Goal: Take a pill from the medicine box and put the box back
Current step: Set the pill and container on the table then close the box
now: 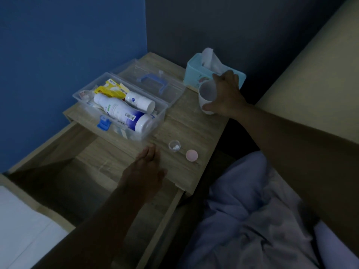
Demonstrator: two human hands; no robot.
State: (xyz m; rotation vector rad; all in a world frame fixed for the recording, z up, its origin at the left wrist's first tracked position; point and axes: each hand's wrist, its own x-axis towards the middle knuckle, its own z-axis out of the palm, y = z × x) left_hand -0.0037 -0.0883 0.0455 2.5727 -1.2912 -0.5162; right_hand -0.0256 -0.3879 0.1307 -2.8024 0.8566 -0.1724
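Note:
A clear plastic medicine box point(159, 111) stands open on the wooden nightstand point(186, 125), its lid point(151, 82) with a blue handle folded back. Inside lie two white bottles and a yellow packet. In front of it sits a small clear pill container point(174, 146) holding white pills, its pink cap point(192, 155) beside it. My left hand point(144, 171) rests flat on the nightstand's front edge, fingers apart, holding nothing. My right hand point(225, 94) wraps around a white cup point(206, 95) at the back right.
A teal tissue box point(196, 72) stands behind the cup. The nightstand's drawer point(64, 152) is pulled open below the medicine box. A blue wall is at the left, a mattress edge at the right, and lilac bedding covers my lap.

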